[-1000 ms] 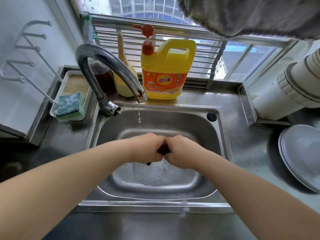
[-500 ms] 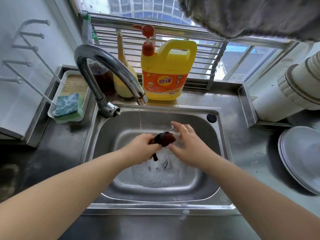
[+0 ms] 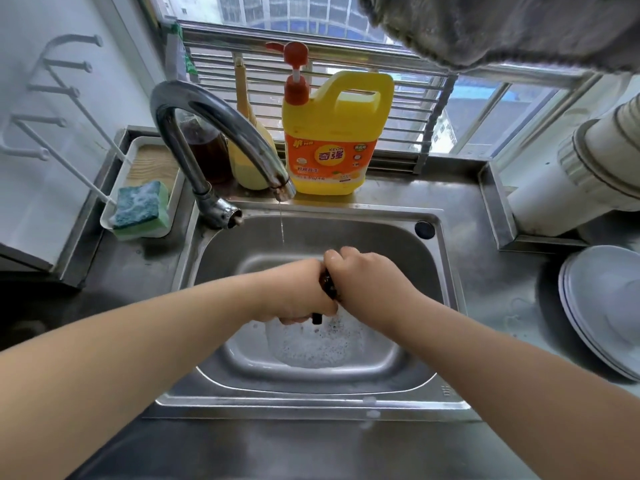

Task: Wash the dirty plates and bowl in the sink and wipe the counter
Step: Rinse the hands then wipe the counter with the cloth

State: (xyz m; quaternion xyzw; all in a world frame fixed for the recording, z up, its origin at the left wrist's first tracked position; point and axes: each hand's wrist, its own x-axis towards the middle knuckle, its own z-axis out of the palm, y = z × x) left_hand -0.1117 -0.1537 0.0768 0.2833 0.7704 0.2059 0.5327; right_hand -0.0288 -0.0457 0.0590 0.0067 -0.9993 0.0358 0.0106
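At the centre of the frame, over the stainless-steel sink (image 3: 429,306), the left hand (image 3: 298,292) and the right hand (image 3: 367,282) are pressed together, both clenched around a small dark reddish-brown cloth (image 3: 329,287) of which only a sliver shows between them. A thin stream of water falls from the curved chrome faucet (image 3: 221,133) just behind the hands, and soapy foam (image 3: 315,344) lies in the basin below. White round plates (image 3: 602,306) are stacked on the steel counter (image 3: 502,289) at the right edge; a green-and-blue sponge (image 3: 140,207) sits in a white tray (image 3: 173,188) at left, with a yellow pump-top detergent jug (image 3: 332,133) behind the sink.
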